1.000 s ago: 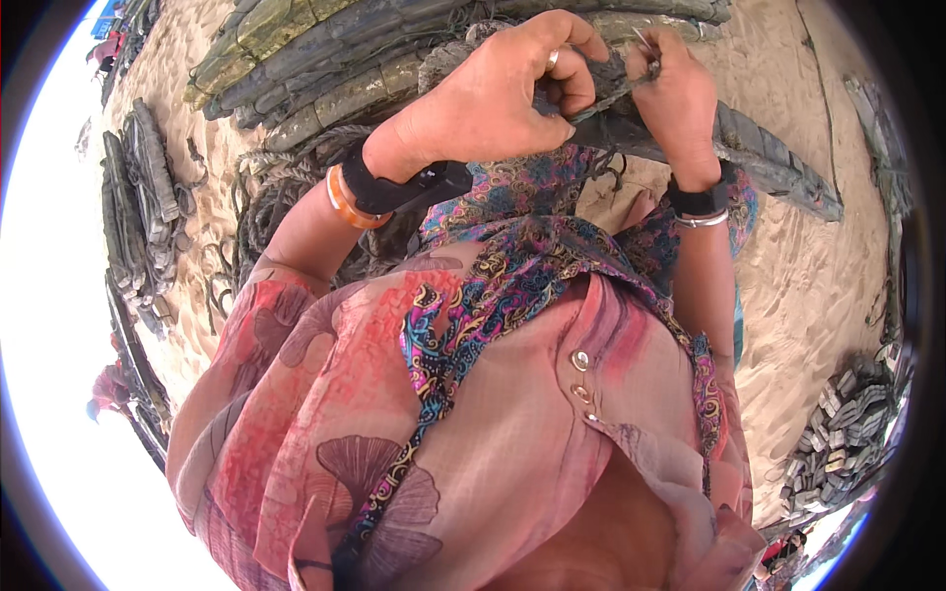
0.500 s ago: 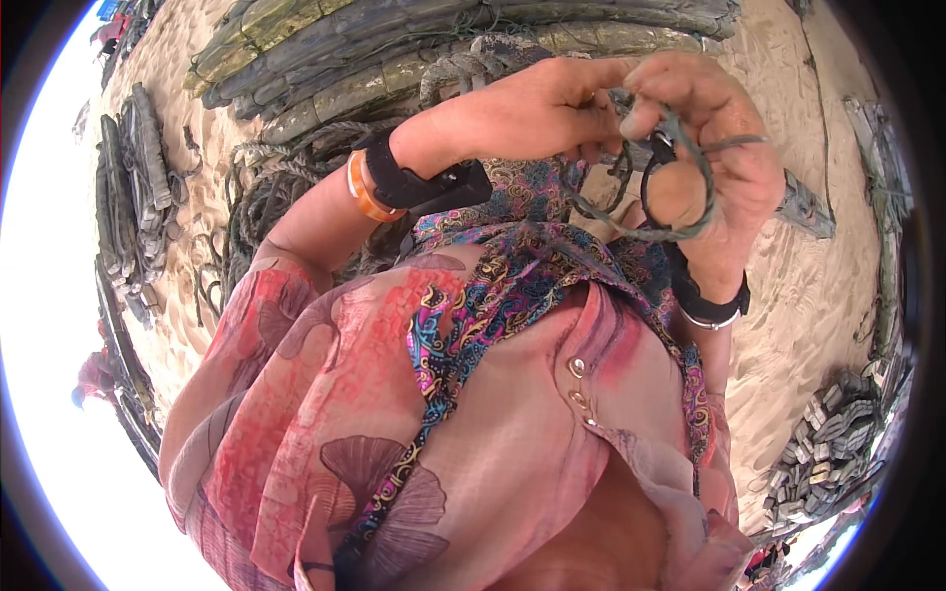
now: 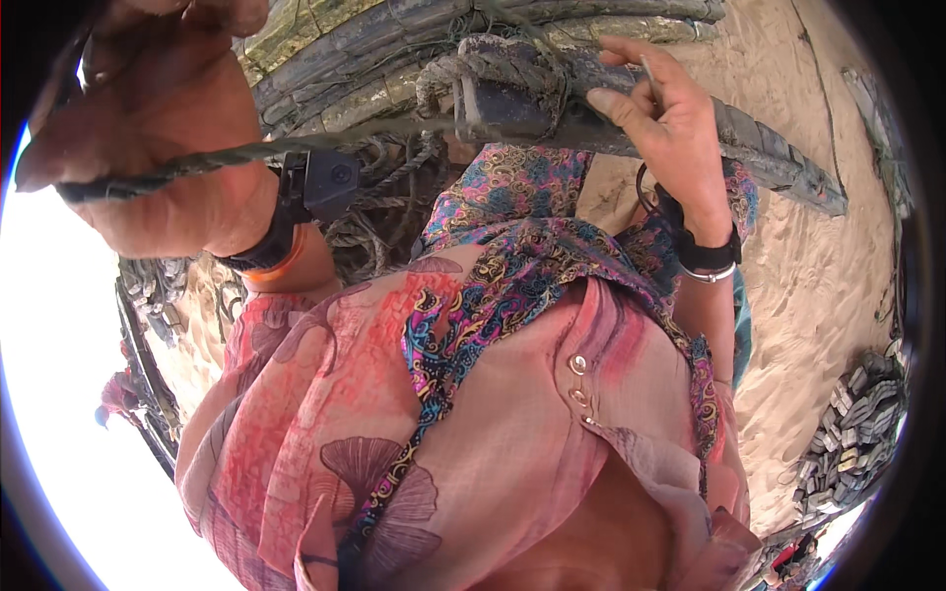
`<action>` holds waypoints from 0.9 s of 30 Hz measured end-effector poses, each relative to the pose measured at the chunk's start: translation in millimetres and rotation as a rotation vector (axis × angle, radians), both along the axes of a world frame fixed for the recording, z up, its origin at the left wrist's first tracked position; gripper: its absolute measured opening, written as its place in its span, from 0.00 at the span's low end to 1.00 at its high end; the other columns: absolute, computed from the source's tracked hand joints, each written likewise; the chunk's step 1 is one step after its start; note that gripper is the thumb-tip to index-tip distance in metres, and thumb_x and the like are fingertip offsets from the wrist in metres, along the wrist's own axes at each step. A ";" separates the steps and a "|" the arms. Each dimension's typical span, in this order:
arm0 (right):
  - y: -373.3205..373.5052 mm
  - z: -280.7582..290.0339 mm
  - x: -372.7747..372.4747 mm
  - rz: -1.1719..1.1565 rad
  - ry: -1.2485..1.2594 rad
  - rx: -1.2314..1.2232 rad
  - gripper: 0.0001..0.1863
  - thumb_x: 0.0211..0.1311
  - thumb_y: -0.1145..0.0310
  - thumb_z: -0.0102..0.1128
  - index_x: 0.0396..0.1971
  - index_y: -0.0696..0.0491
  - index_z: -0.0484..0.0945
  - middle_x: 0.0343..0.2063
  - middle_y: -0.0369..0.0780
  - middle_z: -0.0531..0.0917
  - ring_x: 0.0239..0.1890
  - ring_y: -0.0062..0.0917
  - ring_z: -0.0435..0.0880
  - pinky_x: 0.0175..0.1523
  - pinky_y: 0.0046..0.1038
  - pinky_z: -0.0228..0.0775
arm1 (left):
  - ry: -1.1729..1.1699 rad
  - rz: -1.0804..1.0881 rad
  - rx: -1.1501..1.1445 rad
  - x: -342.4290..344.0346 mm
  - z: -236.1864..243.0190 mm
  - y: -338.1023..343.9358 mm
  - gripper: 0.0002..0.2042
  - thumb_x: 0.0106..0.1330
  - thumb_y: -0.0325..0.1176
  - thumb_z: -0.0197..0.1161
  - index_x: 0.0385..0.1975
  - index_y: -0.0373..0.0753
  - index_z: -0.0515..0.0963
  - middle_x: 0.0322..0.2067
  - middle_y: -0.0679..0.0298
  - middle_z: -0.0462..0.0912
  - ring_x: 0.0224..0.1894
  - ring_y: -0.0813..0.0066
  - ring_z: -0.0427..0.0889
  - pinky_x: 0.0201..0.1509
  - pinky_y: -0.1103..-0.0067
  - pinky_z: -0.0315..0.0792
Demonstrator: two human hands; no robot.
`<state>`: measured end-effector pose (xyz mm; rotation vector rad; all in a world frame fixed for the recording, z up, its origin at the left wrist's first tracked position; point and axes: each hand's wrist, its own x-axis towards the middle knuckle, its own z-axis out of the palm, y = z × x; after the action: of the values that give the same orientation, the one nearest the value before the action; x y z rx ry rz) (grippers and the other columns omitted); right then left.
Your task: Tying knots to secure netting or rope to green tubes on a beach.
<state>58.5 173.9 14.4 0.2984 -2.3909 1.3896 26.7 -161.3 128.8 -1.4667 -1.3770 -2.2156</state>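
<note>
My left hand (image 3: 158,128) is raised close at upper left, blurred, with a dark green cord (image 3: 325,138) hooked over it and stretched rightward across the view. My right hand (image 3: 665,138) holds a thin metal tool (image 3: 650,74) between its fingers, thumb and index finger spread, beside a long, dark, weathered bar (image 3: 749,138). Thick grey rope (image 3: 453,64) is wound around a dark piece just left of that hand. My patterned clothing (image 3: 503,187) lies beneath the work.
Long weathered float bundles (image 3: 335,49) lie across the top on sand (image 3: 788,295). Tangled ropes (image 3: 384,227) lie below them. Piles of grey blocks (image 3: 847,433) sit at right, more at left (image 3: 158,286). Other people show at lower left (image 3: 123,394) and bottom right (image 3: 788,557).
My left hand has swung left and up toward the camera, stretching out the cord that was looped at my right hand. My right hand has turned back over, showing the thin tool.
</note>
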 end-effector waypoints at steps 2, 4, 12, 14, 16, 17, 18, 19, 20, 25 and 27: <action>-11.3 -12.2 -10.5 0.196 0.141 0.174 0.20 0.51 0.69 0.67 0.45 0.52 0.77 0.35 0.36 0.81 0.24 0.20 0.73 0.31 0.23 0.67 | 0.057 0.008 -0.052 14.7 -6.1 13.0 0.19 0.53 0.45 0.65 0.45 0.49 0.78 0.40 0.65 0.74 0.42 0.66 0.69 0.44 0.69 0.64; -17.2 -21.7 -14.3 0.230 0.114 0.147 0.19 0.48 0.67 0.68 0.43 0.52 0.78 0.35 0.40 0.81 0.28 0.32 0.77 0.36 0.30 0.69 | 0.115 0.022 -0.098 23.3 -8.4 25.7 0.16 0.51 0.41 0.68 0.42 0.50 0.80 0.37 0.67 0.75 0.38 0.72 0.70 0.42 0.74 0.63; -10.4 -21.8 -26.6 -0.116 0.183 -0.134 0.06 0.55 0.72 0.64 0.30 0.57 0.79 0.17 0.31 0.73 0.22 0.13 0.67 0.28 0.18 0.62 | -0.062 -0.382 -0.138 21.4 -5.0 41.3 0.08 0.57 0.28 0.57 0.36 0.39 0.77 0.22 0.71 0.77 0.12 0.85 0.71 0.15 0.87 0.63; -2.5 -3.5 -19.2 -0.252 0.392 -0.422 0.05 0.58 0.72 0.62 0.27 0.58 0.78 0.18 0.27 0.72 0.22 0.08 0.64 0.25 0.14 0.57 | -0.119 -0.525 -0.155 24.8 -9.7 40.5 0.10 0.63 0.26 0.51 0.42 0.33 0.75 0.22 0.66 0.78 0.09 0.84 0.71 0.08 0.87 0.63; 13.7 24.7 -12.4 -0.210 0.551 -0.718 0.06 0.58 0.74 0.62 0.26 0.60 0.76 0.18 0.32 0.74 0.19 0.10 0.64 0.23 0.13 0.54 | -0.049 -0.402 -0.154 18.3 -37.7 55.9 0.30 0.53 0.17 0.45 0.62 0.26 0.55 0.37 0.60 0.69 0.13 0.88 0.66 0.11 0.90 0.61; 33.6 39.1 -2.9 -0.210 0.666 -0.753 0.05 0.58 0.75 0.61 0.26 0.60 0.76 0.18 0.34 0.75 0.18 0.10 0.65 0.22 0.13 0.53 | -0.262 -0.199 -0.222 24.8 -50.3 77.7 0.32 0.51 0.17 0.43 0.62 0.25 0.53 0.35 0.58 0.72 0.16 0.86 0.65 0.17 0.89 0.63; 51.1 47.1 6.0 -0.238 0.714 -0.700 0.05 0.58 0.75 0.61 0.26 0.61 0.76 0.18 0.35 0.75 0.17 0.12 0.66 0.22 0.14 0.53 | -0.319 -0.150 -0.419 29.2 -59.5 92.6 0.31 0.52 0.17 0.44 0.62 0.26 0.53 0.35 0.56 0.74 0.19 0.84 0.68 0.22 0.87 0.66; 64.7 52.6 11.9 -0.235 0.748 -0.665 0.05 0.59 0.76 0.61 0.26 0.61 0.76 0.18 0.37 0.75 0.17 0.13 0.66 0.21 0.15 0.53 | -0.380 -0.062 -0.615 35.0 -66.5 99.4 0.31 0.53 0.17 0.44 0.62 0.27 0.53 0.35 0.55 0.76 0.23 0.81 0.70 0.27 0.85 0.68; 80.5 55.6 21.4 -0.328 0.727 -0.596 0.05 0.59 0.75 0.61 0.27 0.62 0.77 0.18 0.37 0.76 0.18 0.13 0.68 0.23 0.14 0.54 | -0.214 -0.162 -0.725 27.8 -84.5 103.2 0.28 0.57 0.18 0.49 0.61 0.29 0.56 0.36 0.53 0.78 0.32 0.75 0.74 0.39 0.81 0.70; 130.4 32.7 78.6 -0.806 0.145 0.089 0.05 0.58 0.74 0.61 0.27 0.60 0.77 0.21 0.31 0.75 0.25 0.11 0.70 0.29 0.15 0.59 | 0.010 0.088 -0.606 13.0 -104.9 106.5 0.20 0.61 0.25 0.60 0.53 0.30 0.70 0.47 0.55 0.78 0.49 0.71 0.76 0.54 0.77 0.68; 153.2 10.3 101.4 -0.699 -0.043 0.189 0.05 0.58 0.74 0.61 0.26 0.59 0.76 0.20 0.30 0.72 0.24 0.11 0.66 0.29 0.16 0.58 | 0.248 0.425 -0.684 -10.5 -102.2 95.4 0.25 0.57 0.34 0.66 0.54 0.34 0.70 0.51 0.56 0.75 0.54 0.65 0.73 0.57 0.71 0.67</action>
<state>159.8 327.1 24.7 -0.4870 -2.3156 0.8523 16.1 -65.9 26.6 -1.3643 -2.2168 -1.3120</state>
